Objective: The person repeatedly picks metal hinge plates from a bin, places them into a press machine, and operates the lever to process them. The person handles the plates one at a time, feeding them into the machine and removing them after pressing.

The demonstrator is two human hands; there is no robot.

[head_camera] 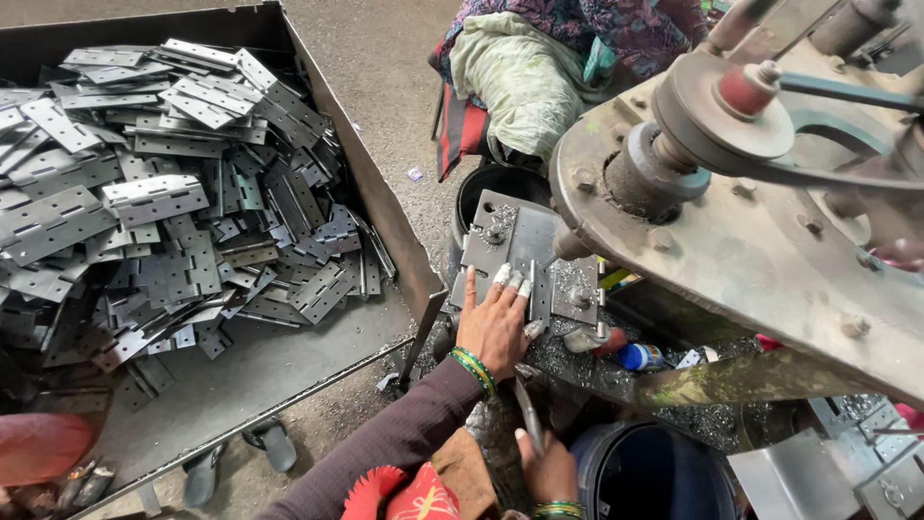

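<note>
A grey metal press bed plate point(515, 246) is pressed under the left hand point(496, 323), metal shavings point(568, 356) scattered just beside it. Left of that hand, a large sheet-metal tray point(371, 193) is set on the ground, heaped with grey hinge plates point(159, 221). Sandals point(236, 457) are seen beneath its near edge.

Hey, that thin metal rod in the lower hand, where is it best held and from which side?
Grip the thin metal rod at its lower end, coming from below, as the right hand does now. It is slim and stands nearly upright, its upper end pointing toward the metal plate where the left hand presses, so a wrap of the fingers low down probably leaves the tip free.
</note>
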